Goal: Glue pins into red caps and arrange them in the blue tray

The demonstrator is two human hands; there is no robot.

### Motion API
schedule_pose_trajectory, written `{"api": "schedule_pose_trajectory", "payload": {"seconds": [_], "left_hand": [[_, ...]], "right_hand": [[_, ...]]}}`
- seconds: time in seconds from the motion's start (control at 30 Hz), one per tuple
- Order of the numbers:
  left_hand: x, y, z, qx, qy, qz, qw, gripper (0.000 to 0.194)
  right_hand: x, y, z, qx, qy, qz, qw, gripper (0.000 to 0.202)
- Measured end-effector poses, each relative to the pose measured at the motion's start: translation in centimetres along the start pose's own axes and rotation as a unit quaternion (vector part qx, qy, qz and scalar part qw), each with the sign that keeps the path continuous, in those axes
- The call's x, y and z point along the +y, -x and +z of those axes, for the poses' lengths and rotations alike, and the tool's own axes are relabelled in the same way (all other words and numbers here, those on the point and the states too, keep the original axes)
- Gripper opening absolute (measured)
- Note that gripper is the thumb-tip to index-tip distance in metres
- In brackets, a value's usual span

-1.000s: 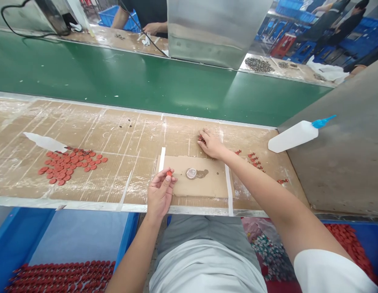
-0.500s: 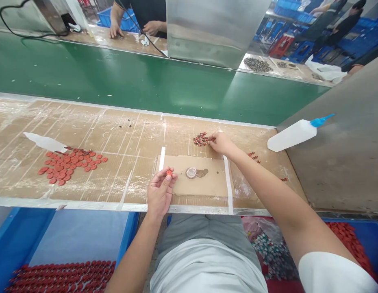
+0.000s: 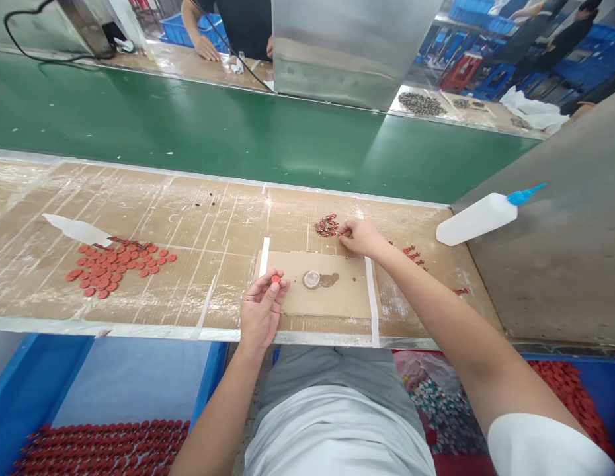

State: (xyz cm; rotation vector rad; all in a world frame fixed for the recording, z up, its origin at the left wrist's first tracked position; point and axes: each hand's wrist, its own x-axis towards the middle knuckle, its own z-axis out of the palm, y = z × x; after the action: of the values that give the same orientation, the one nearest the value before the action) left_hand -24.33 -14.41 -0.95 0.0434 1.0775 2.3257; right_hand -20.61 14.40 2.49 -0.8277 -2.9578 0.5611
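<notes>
My left hand (image 3: pixel 260 311) is closed in a pinch around a small red disc (image 3: pixel 276 279), above the left edge of a cardboard pad (image 3: pixel 337 305). My right hand (image 3: pixel 358 238) pinches a tiny red piece (image 3: pixel 340 234) at its fingertips. It is just right of a small heap of slim red-and-dark pieces (image 3: pixel 327 225). On the pad, between the hands, sits a small round dish (image 3: pixel 311 279) with a wet brown smear beside it. Several more slim pieces (image 3: pixel 411 254) lie past my right wrist, partly hidden by the forearm.
Red discs (image 3: pixel 106 268) lie spread at the left beside a white bottle (image 3: pixel 77 229). Another white bottle with a blue nozzle (image 3: pixel 479 218) leans near the metal wall at right. Blue bins (image 3: pixel 208 377) stand below the table edge. Across the green belt (image 3: pixel 213 132), a co-worker's hand (image 3: pixel 207 48) rests.
My right hand stays by the heap, its fingertips shifted slightly down and now showing the tiny red piece. My left hand is almost still. Across the belt, the co-worker's hands have moved.
</notes>
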Motion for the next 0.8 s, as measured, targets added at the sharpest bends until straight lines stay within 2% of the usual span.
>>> {"api": "schedule_pose_trajectory", "payload": {"seconds": [0.33, 0.43, 0.5, 0.57, 0.63, 0.8], "left_hand": [[0.0, 0.0, -0.1, 0.005, -0.011, 0.002, 1.0, 0.027], [0.0, 0.0, 0.0, 0.01, -0.014, 0.003, 1.0, 0.028], [0.0, 0.0, 0.0, 0.011, -0.015, 0.002, 1.0, 0.028], [0.0, 0.0, 0.0, 0.011, -0.015, 0.003, 1.0, 0.028], [0.0, 0.0, 0.0, 0.011, -0.016, 0.003, 1.0, 0.027], [-0.1, -0.1, 0.0, 0.013, -0.026, 0.005, 1.0, 0.029]], "right_hand": [[1.0, 0.6, 0.4, 0.028, -0.089, -0.018, 0.995, 0.01], [1.4, 0.9, 0.9, 0.05, -0.136, -0.011, 0.989, 0.02], [1.5, 1.5, 1.3, 0.073, -0.208, -0.01, 0.975, 0.031], [1.1, 2.4, 1.5, 0.079, -0.312, -0.006, 0.947, 0.036], [0.3, 3.6, 1.6, 0.071, -0.421, 0.015, 0.904, 0.036], [-1.7, 6.9, 1.3, 0.059, -0.624, 0.089, 0.774, 0.033]]}}
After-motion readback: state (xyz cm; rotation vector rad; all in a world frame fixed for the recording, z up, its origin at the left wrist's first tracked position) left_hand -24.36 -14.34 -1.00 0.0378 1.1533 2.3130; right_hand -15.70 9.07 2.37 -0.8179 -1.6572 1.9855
